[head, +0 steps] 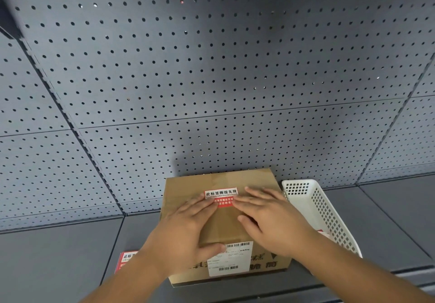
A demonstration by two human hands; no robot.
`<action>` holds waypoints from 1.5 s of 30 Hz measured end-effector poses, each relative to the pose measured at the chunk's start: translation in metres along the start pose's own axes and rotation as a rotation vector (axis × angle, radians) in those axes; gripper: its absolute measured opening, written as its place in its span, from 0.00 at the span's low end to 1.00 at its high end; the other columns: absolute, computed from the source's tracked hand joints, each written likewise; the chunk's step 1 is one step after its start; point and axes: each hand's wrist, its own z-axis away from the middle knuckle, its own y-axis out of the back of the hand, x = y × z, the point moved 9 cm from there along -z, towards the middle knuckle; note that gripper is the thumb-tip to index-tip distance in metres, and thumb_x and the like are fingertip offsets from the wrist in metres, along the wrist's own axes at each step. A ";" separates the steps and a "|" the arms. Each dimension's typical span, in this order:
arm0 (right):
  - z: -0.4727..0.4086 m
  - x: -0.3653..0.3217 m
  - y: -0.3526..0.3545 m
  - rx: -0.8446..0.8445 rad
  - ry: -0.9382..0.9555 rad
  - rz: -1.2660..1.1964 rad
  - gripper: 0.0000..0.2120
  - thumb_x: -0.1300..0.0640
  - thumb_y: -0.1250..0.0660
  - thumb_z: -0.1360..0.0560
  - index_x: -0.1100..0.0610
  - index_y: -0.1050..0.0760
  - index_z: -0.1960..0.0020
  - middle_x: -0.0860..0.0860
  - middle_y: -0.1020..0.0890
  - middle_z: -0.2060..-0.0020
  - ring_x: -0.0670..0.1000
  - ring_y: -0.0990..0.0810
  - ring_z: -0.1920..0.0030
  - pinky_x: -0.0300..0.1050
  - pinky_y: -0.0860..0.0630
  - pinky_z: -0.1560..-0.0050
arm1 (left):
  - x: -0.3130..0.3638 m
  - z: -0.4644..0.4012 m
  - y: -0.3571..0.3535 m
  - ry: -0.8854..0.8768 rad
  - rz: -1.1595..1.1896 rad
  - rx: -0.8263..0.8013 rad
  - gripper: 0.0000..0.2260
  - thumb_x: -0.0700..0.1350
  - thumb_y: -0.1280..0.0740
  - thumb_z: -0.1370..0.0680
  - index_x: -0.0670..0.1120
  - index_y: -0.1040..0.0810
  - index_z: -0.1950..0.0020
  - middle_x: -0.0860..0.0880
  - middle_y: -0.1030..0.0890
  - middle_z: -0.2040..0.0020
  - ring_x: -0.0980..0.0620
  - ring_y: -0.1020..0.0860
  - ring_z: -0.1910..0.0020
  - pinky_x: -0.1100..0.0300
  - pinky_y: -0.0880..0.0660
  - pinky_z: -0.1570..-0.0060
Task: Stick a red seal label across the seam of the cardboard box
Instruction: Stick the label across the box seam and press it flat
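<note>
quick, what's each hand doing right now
Left hand: open, flat, fingertips pressing the red label onto the box.
Right hand: open, flat, pressing the label's other side.

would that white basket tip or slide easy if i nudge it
Probably yes. The white perforated plastic basket looks thin-walled and nearly empty, so likely light. It sits on the smooth grey shelf beside the brown cardboard box, so it should slide readily.

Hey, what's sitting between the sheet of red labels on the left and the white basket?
In the head view, the cardboard box stands between the label sheet and the white basket, with both hands pressing the red seal label on its top.
</note>
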 end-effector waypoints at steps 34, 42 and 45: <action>-0.006 0.004 -0.006 -0.186 -0.133 0.066 0.33 0.33 0.60 0.18 0.45 0.50 0.17 0.40 0.47 0.17 0.44 0.59 0.18 0.58 0.59 0.19 | -0.008 -0.006 -0.006 0.136 -0.139 -0.193 0.54 0.81 0.44 0.32 0.51 0.58 0.17 0.55 0.57 0.16 0.57 0.59 0.19 0.52 0.61 0.21; -0.004 -0.002 0.000 -0.148 -0.168 0.108 0.34 0.34 0.60 0.17 0.49 0.50 0.17 0.43 0.47 0.17 0.46 0.58 0.18 0.56 0.58 0.19 | 0.005 0.006 -0.001 0.198 -0.254 -0.209 0.50 0.77 0.50 0.26 0.45 0.60 0.17 0.49 0.60 0.15 0.50 0.62 0.18 0.48 0.62 0.21; -0.003 -0.005 0.004 -0.107 -0.189 0.098 0.34 0.34 0.60 0.18 0.50 0.49 0.17 0.44 0.45 0.17 0.46 0.56 0.18 0.55 0.56 0.19 | 0.008 0.011 -0.001 0.192 -0.197 -0.220 0.48 0.76 0.51 0.25 0.46 0.60 0.17 0.50 0.60 0.16 0.51 0.62 0.18 0.49 0.62 0.22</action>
